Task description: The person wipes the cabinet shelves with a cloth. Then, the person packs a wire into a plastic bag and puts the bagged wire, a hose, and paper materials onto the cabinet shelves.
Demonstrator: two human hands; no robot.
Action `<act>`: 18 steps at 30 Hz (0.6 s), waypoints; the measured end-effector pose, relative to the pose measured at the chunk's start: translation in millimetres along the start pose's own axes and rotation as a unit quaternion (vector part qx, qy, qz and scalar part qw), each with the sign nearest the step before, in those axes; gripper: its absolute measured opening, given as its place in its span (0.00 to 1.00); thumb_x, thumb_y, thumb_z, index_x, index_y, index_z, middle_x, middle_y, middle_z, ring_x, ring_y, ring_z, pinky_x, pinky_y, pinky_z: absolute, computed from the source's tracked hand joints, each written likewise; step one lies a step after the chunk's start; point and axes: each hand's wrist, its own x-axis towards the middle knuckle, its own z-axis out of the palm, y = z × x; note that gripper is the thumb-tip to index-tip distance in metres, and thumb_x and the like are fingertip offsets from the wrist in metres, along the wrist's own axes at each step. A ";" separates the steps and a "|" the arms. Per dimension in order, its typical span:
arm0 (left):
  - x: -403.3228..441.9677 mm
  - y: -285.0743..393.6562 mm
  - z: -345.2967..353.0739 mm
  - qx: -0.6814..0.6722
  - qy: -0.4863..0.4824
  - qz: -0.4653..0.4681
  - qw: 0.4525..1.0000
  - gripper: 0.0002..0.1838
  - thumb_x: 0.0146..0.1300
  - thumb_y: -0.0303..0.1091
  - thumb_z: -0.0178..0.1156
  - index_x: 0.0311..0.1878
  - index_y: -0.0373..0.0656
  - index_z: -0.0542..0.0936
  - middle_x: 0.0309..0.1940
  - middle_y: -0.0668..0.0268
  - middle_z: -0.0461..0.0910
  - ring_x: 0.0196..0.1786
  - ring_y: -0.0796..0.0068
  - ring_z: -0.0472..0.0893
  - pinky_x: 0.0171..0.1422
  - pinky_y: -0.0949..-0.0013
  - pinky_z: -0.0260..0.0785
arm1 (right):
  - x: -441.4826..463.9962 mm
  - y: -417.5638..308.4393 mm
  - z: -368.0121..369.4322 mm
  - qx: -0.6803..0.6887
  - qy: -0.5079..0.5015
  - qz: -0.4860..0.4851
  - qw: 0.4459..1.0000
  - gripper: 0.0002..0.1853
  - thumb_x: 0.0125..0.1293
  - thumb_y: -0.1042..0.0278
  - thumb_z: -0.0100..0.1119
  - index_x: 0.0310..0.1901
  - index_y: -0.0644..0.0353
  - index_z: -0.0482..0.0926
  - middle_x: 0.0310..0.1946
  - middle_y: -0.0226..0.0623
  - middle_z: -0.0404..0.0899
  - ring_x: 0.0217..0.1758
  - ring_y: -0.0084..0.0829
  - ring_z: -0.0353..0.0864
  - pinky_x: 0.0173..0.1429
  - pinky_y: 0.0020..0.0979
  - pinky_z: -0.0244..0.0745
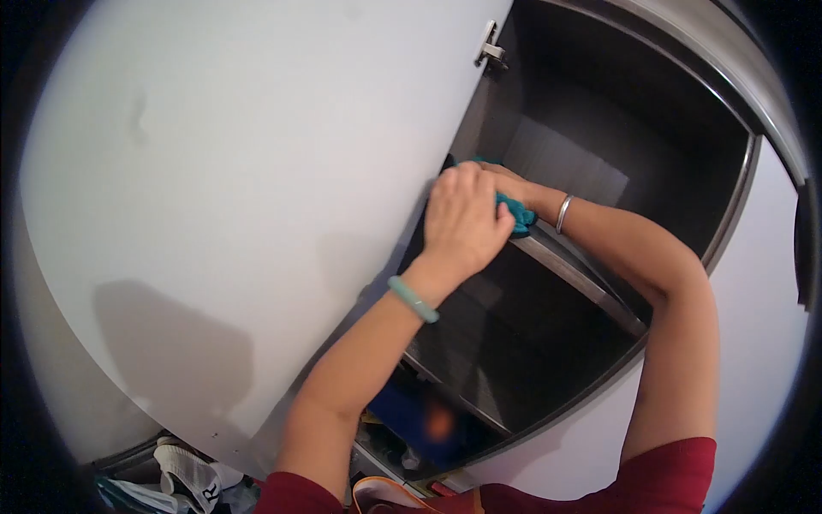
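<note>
At the shelf edge [582, 283], both hands [465, 214] curl closed over teal cloth [517, 216]

head: worn on head | faces forward-down into cupboard [561, 141] | close range

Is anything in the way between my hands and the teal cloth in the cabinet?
Nothing visible blocks them. Your right hand appears to touch the teal cloth by the shelf's front edge. Your left hand covers part of both, hiding its own contact. The white door stands open.
</note>
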 end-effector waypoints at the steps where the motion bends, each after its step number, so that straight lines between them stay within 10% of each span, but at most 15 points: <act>1: -9.1 -5.2 1.6 0.007 0.051 0.024 0.998 0.22 0.50 0.38 0.55 0.48 0.38 0.67 0.50 0.52 0.66 0.56 0.53 0.63 0.61 0.55 0.55 | -2.7 -13.6 3.7 0.002 0.004 0.006 1.000 0.21 0.61 0.58 0.48 0.48 0.67 0.73 0.49 0.49 0.73 0.54 0.42 0.70 0.58 0.34 0.63; 3: -14.7 -10.1 6.2 0.005 0.079 0.028 0.996 0.24 0.51 0.39 0.55 0.51 0.38 0.67 0.52 0.51 0.65 0.59 0.53 0.62 0.64 0.54 0.51 | -12.2 -38.4 2.1 0.148 0.063 0.118 0.980 0.22 0.62 0.59 0.44 0.50 0.68 0.70 0.49 0.52 0.72 0.54 0.46 0.69 0.58 0.35 0.62; 13: -52.5 7.1 -3.4 -0.095 0.073 -0.038 0.992 0.32 0.60 0.38 0.51 0.63 0.34 0.53 0.63 0.47 0.53 0.67 0.51 0.53 0.69 0.56 0.44 | -33.1 -82.2 -1.5 0.098 0.120 0.046 0.987 0.21 0.64 0.57 0.45 0.50 0.67 0.71 0.49 0.50 0.73 0.53 0.44 0.71 0.57 0.34 0.64; 18: -93.7 49.4 -29.4 -0.527 0.155 -0.265 0.792 0.35 0.64 0.40 0.51 0.67 0.40 0.45 0.63 0.58 0.54 0.64 0.65 0.57 0.68 0.64 0.48 | -46.3 -140.2 33.5 0.183 0.070 -0.015 0.981 0.19 0.67 0.59 0.45 0.47 0.69 0.72 0.40 0.39 0.76 0.45 0.28 0.74 0.51 0.29 0.68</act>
